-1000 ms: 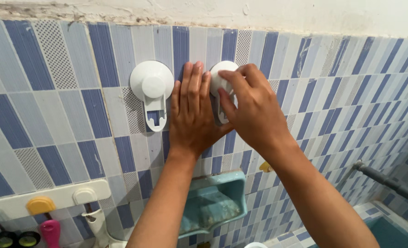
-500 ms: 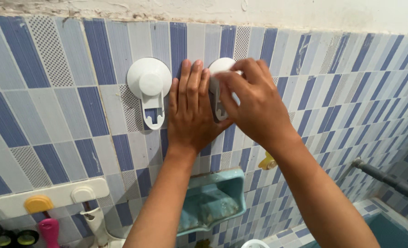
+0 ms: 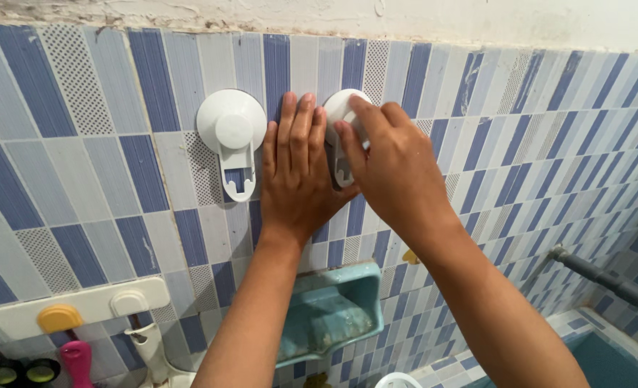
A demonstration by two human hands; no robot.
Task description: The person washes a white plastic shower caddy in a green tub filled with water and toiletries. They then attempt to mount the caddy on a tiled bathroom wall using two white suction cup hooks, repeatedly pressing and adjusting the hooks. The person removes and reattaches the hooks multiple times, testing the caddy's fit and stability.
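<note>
Two white round suction hooks sit side by side on a blue, grey and white tiled wall (image 3: 89, 179). The left suction hook (image 3: 231, 140) is free, its hook tab pointing down. My right hand (image 3: 389, 169) wraps its fingers and thumb around the right suction hook (image 3: 339, 115), covering most of it. My left hand (image 3: 297, 176) lies flat on the tiles between the two hooks, fingers up and together, its edge against the right hook.
A teal soap dish (image 3: 333, 309) is fixed to the wall below my hands. A white hook rail (image 3: 67, 309) with a yellow peg and hanging items is at lower left. A grey pipe (image 3: 606, 276) runs at right, above a teal basin corner.
The view has shifted slightly. Both hands stay on the wall around the right suction hook; the right hand's fingers have regripped a little higher on it.
</note>
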